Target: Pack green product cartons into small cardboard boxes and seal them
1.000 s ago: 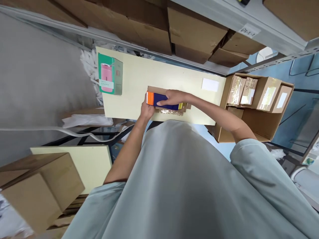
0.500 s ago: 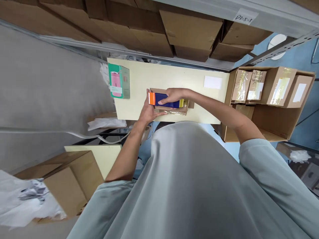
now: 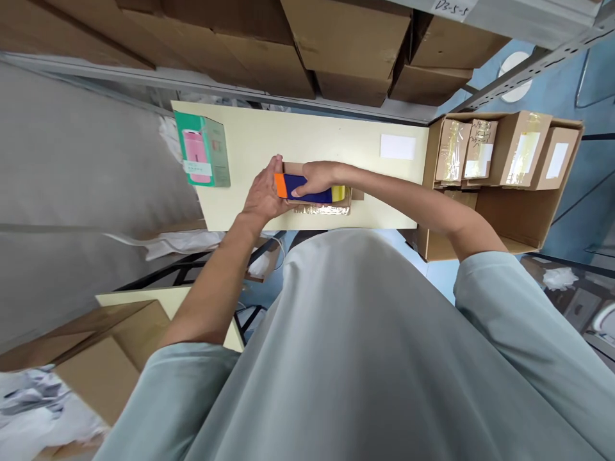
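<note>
A dark blue box point(image 3: 307, 189) with an orange left end and a yellow right end lies over a small cardboard box point(image 3: 321, 209) with shiny tape along its near side. My right hand point(image 3: 321, 177) grips the blue box from above, its thumb across the top. Against the orange end rests my left hand point(image 3: 266, 194), its fingers stretched out; its fingertips point toward the far side. Both boxes are above the cream table point(image 3: 307, 128). A green box point(image 3: 202, 150) with a pink picture stands at the table's left end.
White paper point(image 3: 398, 146) lies on the table's right part. Beyond it stands a large open carton point(image 3: 519, 221) holding several taped boxes. A shelf with cardboard boxes point(image 3: 346, 38) runs along the far side. An open carton point(image 3: 106, 365) is at lower left.
The view has shifted, so the table sits further left. My left hand has moved up flatter against the orange end, and the blue box appears lower into the cardboard box.
</note>
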Tool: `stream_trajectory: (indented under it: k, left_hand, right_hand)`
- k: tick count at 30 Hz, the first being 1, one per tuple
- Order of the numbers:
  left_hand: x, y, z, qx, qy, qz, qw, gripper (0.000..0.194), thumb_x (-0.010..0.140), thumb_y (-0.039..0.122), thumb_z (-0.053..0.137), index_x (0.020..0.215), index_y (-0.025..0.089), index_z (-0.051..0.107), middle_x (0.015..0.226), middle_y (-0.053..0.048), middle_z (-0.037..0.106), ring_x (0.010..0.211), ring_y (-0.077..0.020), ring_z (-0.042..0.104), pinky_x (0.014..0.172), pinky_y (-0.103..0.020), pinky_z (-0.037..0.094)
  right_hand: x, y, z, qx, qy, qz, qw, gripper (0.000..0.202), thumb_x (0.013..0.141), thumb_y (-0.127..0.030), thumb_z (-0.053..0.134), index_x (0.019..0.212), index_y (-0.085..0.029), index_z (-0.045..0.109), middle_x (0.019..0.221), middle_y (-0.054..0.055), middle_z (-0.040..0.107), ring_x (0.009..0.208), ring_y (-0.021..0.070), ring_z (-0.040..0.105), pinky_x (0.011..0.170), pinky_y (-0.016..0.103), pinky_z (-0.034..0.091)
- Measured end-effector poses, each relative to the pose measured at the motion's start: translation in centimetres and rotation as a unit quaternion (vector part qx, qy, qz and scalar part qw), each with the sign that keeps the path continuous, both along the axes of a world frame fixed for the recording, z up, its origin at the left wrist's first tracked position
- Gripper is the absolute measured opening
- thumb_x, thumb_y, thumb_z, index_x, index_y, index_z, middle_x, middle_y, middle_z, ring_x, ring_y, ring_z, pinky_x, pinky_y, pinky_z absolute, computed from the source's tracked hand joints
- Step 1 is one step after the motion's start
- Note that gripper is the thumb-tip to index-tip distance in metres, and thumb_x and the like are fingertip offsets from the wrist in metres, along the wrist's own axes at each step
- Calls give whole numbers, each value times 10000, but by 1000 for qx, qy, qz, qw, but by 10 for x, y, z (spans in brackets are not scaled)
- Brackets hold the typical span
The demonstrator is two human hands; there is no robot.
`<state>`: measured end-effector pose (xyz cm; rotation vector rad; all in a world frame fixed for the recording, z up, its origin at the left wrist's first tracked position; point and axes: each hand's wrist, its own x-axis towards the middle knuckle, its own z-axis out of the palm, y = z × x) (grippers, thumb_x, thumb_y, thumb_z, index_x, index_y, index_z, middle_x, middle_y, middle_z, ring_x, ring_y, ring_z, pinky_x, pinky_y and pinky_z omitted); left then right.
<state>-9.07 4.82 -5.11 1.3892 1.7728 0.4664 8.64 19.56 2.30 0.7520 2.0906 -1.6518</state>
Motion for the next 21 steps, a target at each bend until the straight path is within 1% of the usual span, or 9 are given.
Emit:
stream_trajectory:
  k: [3,5,7,10,12,13,15,19,21]
  left_hand:
    - [-1,0,-7,0,16,-19,1000,1346,805,834,902,1770,29,422,1870,-339,365,1778,-536,297,1465,-624,280]
    - [-2,-1,-11,4,24,-31,999,1436,723,832,955,1792,48,403,1891,-358,303,1772,-570,287,1458,-664,283]
    - [-2,-1,-15,7,27,-33,999,1478,681,824,983,1798,53,399,1897,-363,279,1759,-598,292,1450,-685,288]
    - [-1,-1,-15,3,33,-36,999,1448,703,815,982,1789,46,412,1898,-362,273,1717,-637,342,1427,-705,323]
    - [1,0,-10,0,41,-43,998,1363,778,807,949,1779,45,424,1893,-345,296,1682,-643,394,1405,-696,369]
    - [3,1,-6,-2,49,-48,998,1311,823,796,929,1776,49,426,1891,-331,309,1668,-637,419,1397,-679,391]
    - [6,3,2,-17,81,-71,994,1287,883,773,902,1795,33,376,1892,-330,295,1642,-633,448,1380,-677,419]
    - [10,9,16,-78,184,-170,965,1473,903,761,884,1829,-75,102,1885,-421,159,1602,-642,460,1295,-774,471]
    - [11,11,18,-92,221,-200,950,1458,933,729,866,1823,-85,46,1879,-436,131,1578,-617,496,1259,-767,506]
  right_hand:
    - [27,6,5,19,13,-10,1000,384,932,-368,962,1216,-189,776,989,7,814,1035,226,823,835,203,599]
    - [62,14,11,-11,9,-22,1000,409,941,-453,974,1173,-177,779,974,23,817,1010,232,824,815,225,606]
    - [107,25,18,-67,-2,-33,997,447,950,-546,974,1098,-171,781,929,37,813,952,237,826,776,253,620]
    - [178,43,29,-127,-24,-54,990,531,902,-638,1001,963,-162,775,821,52,786,843,241,816,688,283,624]
    - [212,53,37,-128,-47,-89,987,568,831,-642,1052,896,-154,769,786,67,776,805,252,811,651,304,622]
    - [223,57,41,-124,-63,-105,985,579,808,-643,1066,871,-151,768,777,72,773,792,254,809,643,313,623]
    - [233,61,47,-118,-105,-110,981,590,803,-662,1060,845,-149,772,778,74,776,777,249,806,647,325,630]
    - [223,63,50,-104,-202,-25,974,603,885,-733,960,929,-151,809,887,75,823,829,237,817,739,339,660]
    - [218,62,46,-75,-229,3,971,616,931,-751,904,990,-144,819,948,84,841,887,245,827,796,340,662]
